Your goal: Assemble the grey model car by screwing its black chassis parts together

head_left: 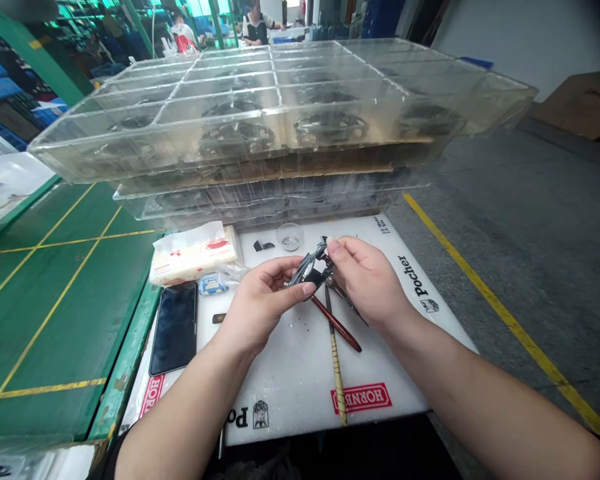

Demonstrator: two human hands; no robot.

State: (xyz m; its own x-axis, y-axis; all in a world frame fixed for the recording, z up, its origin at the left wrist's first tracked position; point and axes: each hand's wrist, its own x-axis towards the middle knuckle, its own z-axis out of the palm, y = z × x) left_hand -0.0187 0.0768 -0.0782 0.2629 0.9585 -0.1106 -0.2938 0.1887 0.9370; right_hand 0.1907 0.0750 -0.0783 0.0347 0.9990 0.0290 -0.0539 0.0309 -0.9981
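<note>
Both my hands hold a small dark grey model part (313,268), an open frame with cut-outs, above the white foam board (280,373). My left hand (265,293) pinches its left end between thumb and fingers. At its upper right end, my right hand (363,273) grips it with thumb and index finger. A dark, thin metal tool (350,303) shows just under my right hand; whether I hold it I cannot tell. Below the part lie a dark red brush-like handle (337,325) and a thin tool with a yellow wrapped handle (337,367).
Stacked clear plastic trays (280,133) holding dark parts fill the far side. On the board are a tissue pack (195,257), a phone (174,330), a small clear cup (290,237) and a black piece (264,246). A green table (55,280) stands left.
</note>
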